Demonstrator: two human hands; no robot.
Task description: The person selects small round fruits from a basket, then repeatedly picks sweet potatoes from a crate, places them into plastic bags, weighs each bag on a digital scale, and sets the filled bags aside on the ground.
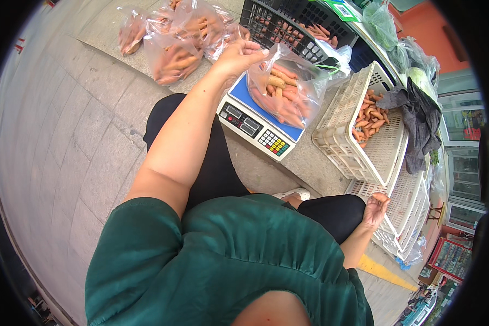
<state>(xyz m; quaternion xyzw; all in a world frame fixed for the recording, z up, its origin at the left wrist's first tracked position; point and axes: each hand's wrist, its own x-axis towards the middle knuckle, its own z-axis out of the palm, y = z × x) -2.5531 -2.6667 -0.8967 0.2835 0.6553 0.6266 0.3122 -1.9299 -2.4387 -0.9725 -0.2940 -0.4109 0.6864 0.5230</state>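
Observation:
On the blue platform of a digital price scale (244, 125) rests a clear plastic bag (285, 95) of sweet potatoes. My left hand (240, 57) is at the bag's upper left, its thumb and fingers closed on the plastic rim. Off to the right, my right hand (375, 212) is raised beside my knee, near the white crates, with what looks like one small sweet potato (380, 197) at its fingertips. A tilted white plastic crate (342, 150) to the right of the scale holds more small sweet potatoes (368, 118).
Several filled clear bags (175, 61) stand on the stone ledge at the upper left. A black crate (281, 34) with sweet potatoes is behind the scale. Dark cloth (417, 122) hangs over the white crate's edge, and more white crates (407, 203) lie below it.

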